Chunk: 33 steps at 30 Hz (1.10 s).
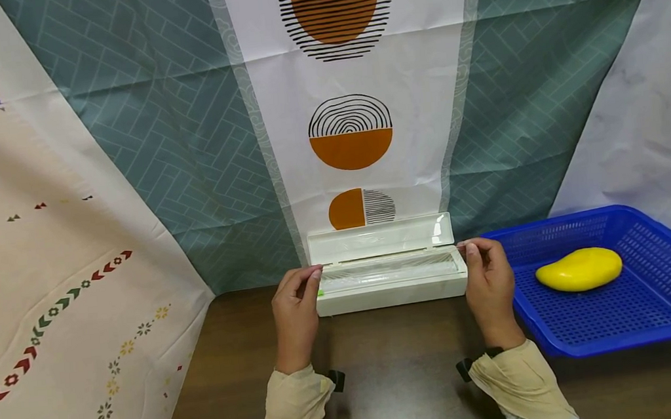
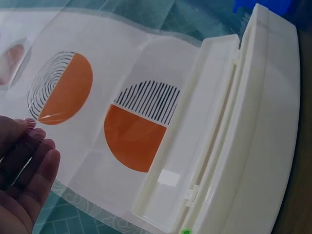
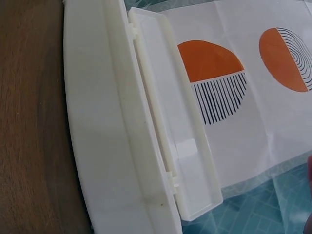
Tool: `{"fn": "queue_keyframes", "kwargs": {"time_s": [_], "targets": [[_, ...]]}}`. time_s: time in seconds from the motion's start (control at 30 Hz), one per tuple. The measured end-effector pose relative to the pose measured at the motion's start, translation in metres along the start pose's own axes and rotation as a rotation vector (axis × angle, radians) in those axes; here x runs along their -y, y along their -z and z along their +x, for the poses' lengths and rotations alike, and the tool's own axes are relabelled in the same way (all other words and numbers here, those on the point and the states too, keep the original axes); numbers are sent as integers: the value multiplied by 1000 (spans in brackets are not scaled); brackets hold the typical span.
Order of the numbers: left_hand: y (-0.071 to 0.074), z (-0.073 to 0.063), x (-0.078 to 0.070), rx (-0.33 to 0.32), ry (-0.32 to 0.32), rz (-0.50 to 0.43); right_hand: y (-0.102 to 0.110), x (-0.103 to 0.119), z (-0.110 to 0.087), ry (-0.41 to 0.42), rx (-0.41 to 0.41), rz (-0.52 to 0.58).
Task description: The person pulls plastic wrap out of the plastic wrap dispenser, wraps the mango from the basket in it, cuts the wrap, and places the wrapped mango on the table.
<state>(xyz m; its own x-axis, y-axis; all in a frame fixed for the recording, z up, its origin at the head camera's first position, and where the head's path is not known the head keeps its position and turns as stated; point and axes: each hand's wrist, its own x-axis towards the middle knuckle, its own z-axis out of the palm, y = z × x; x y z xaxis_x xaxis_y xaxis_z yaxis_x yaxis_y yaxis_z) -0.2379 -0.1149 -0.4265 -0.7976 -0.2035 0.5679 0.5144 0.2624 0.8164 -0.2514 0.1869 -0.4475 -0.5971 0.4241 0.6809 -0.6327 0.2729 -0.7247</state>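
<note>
A white cling film dispenser (image 1: pixel 395 295) stands on the table with its hinged lid (image 1: pixel 380 237) tipped up and back. Inside lies a roll of clear cling film (image 1: pixel 388 271). At the dispenser's left end, my left hand (image 1: pixel 296 314) pinches the film; the left wrist view shows the crinkled clear film (image 2: pixel 33 137) between thumb and fingertips. My right hand (image 1: pixel 491 289) pinches the film at the opposite end, with thumb and forefinger close beside the box's corner. In the right wrist view only a sliver of that hand shows at the edge.
A blue plastic basket (image 1: pixel 624 338) stands to the right, close beside my right hand, with a yellow mango (image 1: pixel 579 270) in it. Behind the dispenser hangs a patterned cloth (image 1: pixel 348 73). The brown table (image 1: pixel 401 369) runs toward me, and a cream cloth (image 1: pixel 79 256) hangs at the left.
</note>
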Motion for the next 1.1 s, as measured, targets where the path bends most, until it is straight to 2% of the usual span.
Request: {"fn": "queue_keyframes", "kwargs": {"time_s": [0.53, 1.03, 1.1], "targets": [[1, -2, -14, -9, -18, -32, 3, 8, 2, 61, -16, 54], [7, -6, -21, -11, -50, -25, 4, 18, 5, 92, -10, 95], [7, -6, -28, -14, -55, -23, 4, 19, 5, 93, -17, 118]]}}
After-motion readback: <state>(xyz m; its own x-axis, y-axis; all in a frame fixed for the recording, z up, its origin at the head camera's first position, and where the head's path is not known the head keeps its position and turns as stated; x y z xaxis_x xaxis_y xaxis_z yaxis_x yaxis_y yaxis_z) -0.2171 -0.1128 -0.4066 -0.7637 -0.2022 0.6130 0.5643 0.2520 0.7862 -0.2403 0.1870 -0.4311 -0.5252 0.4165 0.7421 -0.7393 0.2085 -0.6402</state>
